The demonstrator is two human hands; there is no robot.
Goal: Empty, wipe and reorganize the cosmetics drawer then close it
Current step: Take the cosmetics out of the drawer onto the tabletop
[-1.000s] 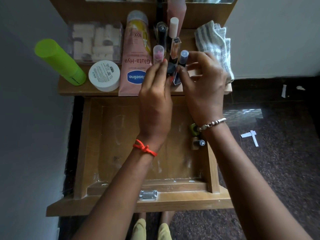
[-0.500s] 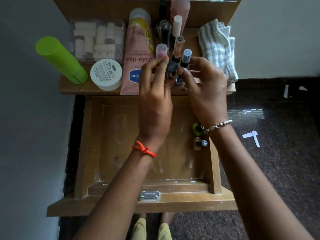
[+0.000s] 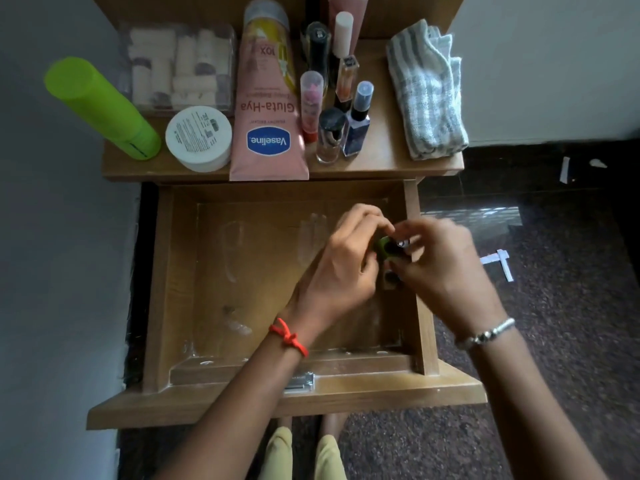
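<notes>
Wooden drawer (image 3: 164, 278) open, frame centre. Left hand (image 3: 343, 271) fingers curled, pinching green bottle (image 3: 382, 249); right hand (image 3: 446, 271) fingers curled round dark-capped bottle (image 3: 402, 243).

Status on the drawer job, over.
Left hand grips green bottle, right hand pinches dark-capped bottle, both low in drawer by right wall. Drawer floor smeared white. Cloth lies on shelf; nothing in the way.
</notes>
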